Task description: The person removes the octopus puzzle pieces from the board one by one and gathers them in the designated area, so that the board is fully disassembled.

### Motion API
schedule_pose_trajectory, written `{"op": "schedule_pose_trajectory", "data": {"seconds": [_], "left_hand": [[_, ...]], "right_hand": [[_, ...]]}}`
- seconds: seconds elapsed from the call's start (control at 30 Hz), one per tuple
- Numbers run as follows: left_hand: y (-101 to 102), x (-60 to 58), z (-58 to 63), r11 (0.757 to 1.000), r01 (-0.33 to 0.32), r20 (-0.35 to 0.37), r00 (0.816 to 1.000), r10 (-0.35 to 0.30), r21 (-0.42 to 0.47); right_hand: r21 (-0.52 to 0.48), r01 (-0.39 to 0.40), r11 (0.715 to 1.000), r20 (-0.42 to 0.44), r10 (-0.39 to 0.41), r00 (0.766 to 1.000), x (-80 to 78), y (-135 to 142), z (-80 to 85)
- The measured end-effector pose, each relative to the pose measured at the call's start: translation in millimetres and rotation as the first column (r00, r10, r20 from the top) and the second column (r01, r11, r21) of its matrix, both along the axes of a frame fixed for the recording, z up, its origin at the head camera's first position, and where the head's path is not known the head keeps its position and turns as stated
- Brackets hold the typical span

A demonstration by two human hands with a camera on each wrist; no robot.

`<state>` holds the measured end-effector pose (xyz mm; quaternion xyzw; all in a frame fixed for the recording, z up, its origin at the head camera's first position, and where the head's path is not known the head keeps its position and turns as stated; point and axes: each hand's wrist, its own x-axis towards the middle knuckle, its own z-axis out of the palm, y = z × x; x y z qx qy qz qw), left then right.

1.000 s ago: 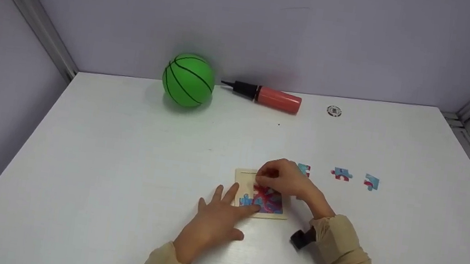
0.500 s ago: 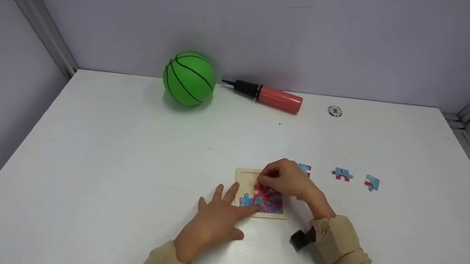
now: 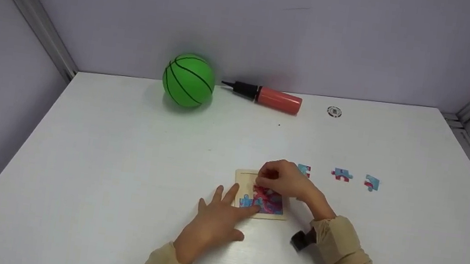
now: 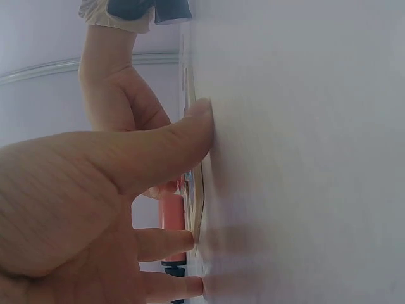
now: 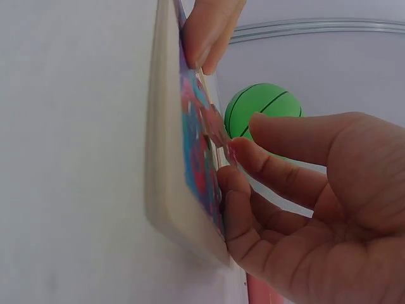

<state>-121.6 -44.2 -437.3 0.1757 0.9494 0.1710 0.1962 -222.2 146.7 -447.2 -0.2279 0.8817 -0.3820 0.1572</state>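
A shallow wooden puzzle tray lies on the white table, partly filled with blue, red and purple pieces. My left hand lies at its lower left with fingers spread. Its index fingertip rests on the bottom row of pieces. Above the tray's upper part, my right hand pinches a reddish puzzle piece, which stands tilted over the laid pieces in the right wrist view. How much of it sits in the tray is hidden. Close by the right hand lies a loose blue-and-red puzzle piece, partly covered by the hand.
Two more loose pieces lie to the right, a middle one and a corner one. Along the back are a green ball, a red-and-black hand pump and a round chip. Walls enclose the table behind and at both sides.
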Motion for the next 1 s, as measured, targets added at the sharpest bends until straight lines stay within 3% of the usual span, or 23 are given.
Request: {"op": "schedule_pose_trajectory", "data": {"seconds": [0.37, 0.67, 0.87, 1.0], "left_hand": [[-0.3, -0.6, 2.0, 1.000, 0.007, 0.005, 1.000, -0.007, -0.005], [-0.3, 0.7, 1.4, 1.000, -0.018, 0.022, 1.000, 0.018, 0.011], [0.4, 0.8, 1.6, 1.000, -0.019, 0.018, 1.000, 0.018, 0.016], [0.1, 0.4, 1.3, 1.000, -0.009, 0.007, 1.000, 0.009, 0.010]], "right_hand": [[-0.101, -0.056, 0.993, 0.033, 0.060, 0.998, -0.8, 2.3, 3.5], [-0.209, 0.047, 0.977, 0.117, -0.023, 0.993, -7.4, 18.3, 10.2], [-0.254, 0.073, 0.964, 0.168, -0.030, 0.985, -7.7, 26.8, 10.0], [-0.259, 0.079, 0.963, 0.157, -0.038, 0.987, -4.9, 35.7, 11.3]]}}
